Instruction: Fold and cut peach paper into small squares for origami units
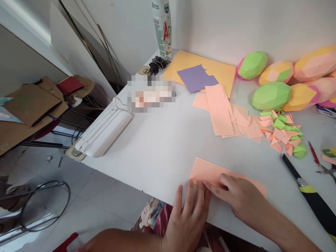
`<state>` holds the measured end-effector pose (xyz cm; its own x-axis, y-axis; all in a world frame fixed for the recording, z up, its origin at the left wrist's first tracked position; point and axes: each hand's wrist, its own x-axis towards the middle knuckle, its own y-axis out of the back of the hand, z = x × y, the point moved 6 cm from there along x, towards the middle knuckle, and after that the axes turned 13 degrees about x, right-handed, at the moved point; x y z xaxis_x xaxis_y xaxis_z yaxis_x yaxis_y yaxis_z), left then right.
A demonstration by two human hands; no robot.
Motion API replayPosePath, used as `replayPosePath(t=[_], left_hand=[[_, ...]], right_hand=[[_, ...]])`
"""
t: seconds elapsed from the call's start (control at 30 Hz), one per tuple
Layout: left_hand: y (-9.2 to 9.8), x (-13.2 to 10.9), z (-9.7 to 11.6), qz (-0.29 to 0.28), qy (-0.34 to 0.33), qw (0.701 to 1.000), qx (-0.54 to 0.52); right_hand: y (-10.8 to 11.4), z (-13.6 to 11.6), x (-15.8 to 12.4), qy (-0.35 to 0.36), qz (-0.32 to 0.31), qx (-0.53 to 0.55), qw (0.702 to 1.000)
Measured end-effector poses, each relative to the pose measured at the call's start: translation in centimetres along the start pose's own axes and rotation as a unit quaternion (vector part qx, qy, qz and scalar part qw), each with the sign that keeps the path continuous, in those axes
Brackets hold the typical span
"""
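A peach sheet of paper (207, 168) lies near the table's front edge, its near side under both hands. My left hand (187, 213) is flat with fingers stretched out, fingertips resting on the paper's near left edge. Beside it, my right hand (240, 194) presses on the same paper with one finger pointing left, touching the left fingertips. Its other fingers are curled in, and part of the sheet is hidden beneath it. To the right rests a black and yellow utility knife (312, 197).
Peach paper strips (220, 112) lie behind, near a purple sheet (196, 78) on yellow paper (178, 64). Folded paper pieces (285, 133) and faceted paper shapes (271, 96) sit right. A white device (105, 131) stands at the left edge; a spray can (162, 31) stands behind.
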<state>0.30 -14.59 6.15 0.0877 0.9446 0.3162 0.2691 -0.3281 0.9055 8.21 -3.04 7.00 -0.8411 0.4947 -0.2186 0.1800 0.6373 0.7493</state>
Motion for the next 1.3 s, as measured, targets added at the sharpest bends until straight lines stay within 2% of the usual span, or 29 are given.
replayPosePath(t=[0.13,0.37,0.5,0.63,0.77,0.9,1.03,1.3], left_hand=[[-0.2,0.0,0.1,-0.008,0.005,1.000,-0.004],[0.0,0.0,0.1,-0.011,-0.008,1.000,-0.001],[0.1,-0.1,0.3,-0.006,-0.025,0.999,0.021],[-0.1,-0.1,0.4,-0.008,-0.027,0.999,0.023],[-0.1,-0.1,0.4,-0.005,-0.027,0.999,0.020],[-0.1,-0.1,0.4,-0.014,-0.032,0.999,0.022],[0.0,-0.1,0.3,-0.021,-0.028,0.999,0.020],[0.0,0.0,0.1,-0.011,-0.033,0.999,-0.004]], right_hand=[[0.1,-0.4,0.0,0.029,0.002,-0.008,1.000],[-0.1,0.4,0.2,-0.081,-0.006,0.048,0.996],[-0.5,0.5,0.2,-0.090,-0.034,0.051,0.994],[-0.5,1.1,0.0,-0.122,-0.030,0.061,0.990],[-0.5,0.5,0.0,-0.064,-0.031,0.039,0.997],[-0.3,0.4,0.1,-0.066,-0.020,0.039,0.997],[-0.3,0.0,0.2,-0.034,-0.012,0.020,0.999],[0.0,-1.2,-0.2,0.110,0.022,-0.097,0.989]])
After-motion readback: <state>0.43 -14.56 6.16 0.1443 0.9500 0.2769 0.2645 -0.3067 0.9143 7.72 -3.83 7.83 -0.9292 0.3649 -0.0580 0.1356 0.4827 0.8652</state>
